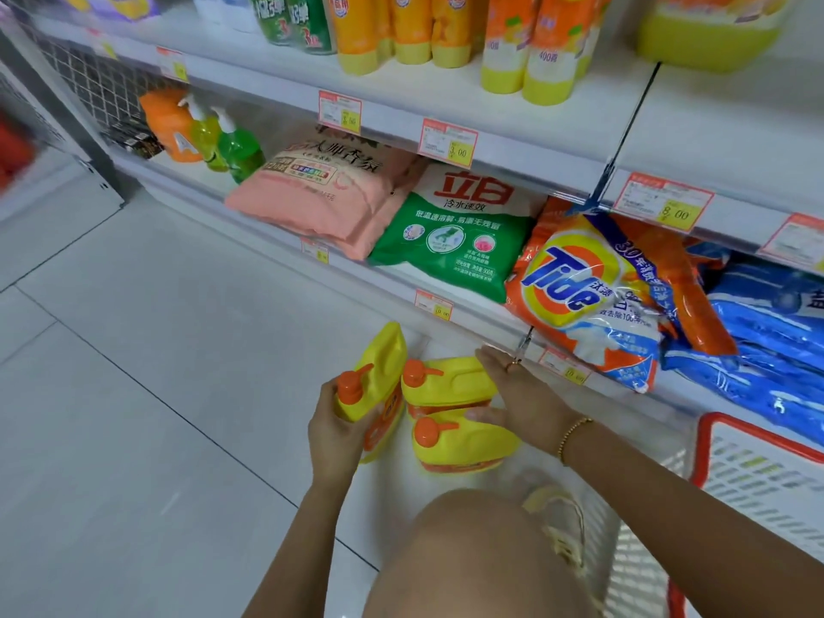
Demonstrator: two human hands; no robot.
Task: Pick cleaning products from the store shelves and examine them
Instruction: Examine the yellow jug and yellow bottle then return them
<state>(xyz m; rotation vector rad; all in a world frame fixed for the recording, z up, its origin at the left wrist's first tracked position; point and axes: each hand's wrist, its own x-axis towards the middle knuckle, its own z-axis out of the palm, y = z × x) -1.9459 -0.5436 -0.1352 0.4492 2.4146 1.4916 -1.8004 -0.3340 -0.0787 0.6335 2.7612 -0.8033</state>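
Left grip (332,421) is clamped round a yellow detergent bottle (385,363) with an orange pump cap, fingers curled under the neck. The bottle is tipped so its base points away from me, up toward the shelves. Right grip (517,394) is apart, fingers straight and flat. It sits just right of the left one, with a ring (512,364) on one finger and a gold bracelet (573,437) at the wrist. Under it are two more of the same yellow jugs: the far jug (450,381) is beneath the fingers and the near jug (463,443) is by the thumb, both lying on the bottom shelf (401,488). I can't tell if the palm actually touches either. Above the right grip, one shelf up, there's a Tide bag (575,287), with a green washing powder bag (455,243) and a pink bag (312,194) further left of it. To the right of that wrist is a red-rimmed basket (735,428).
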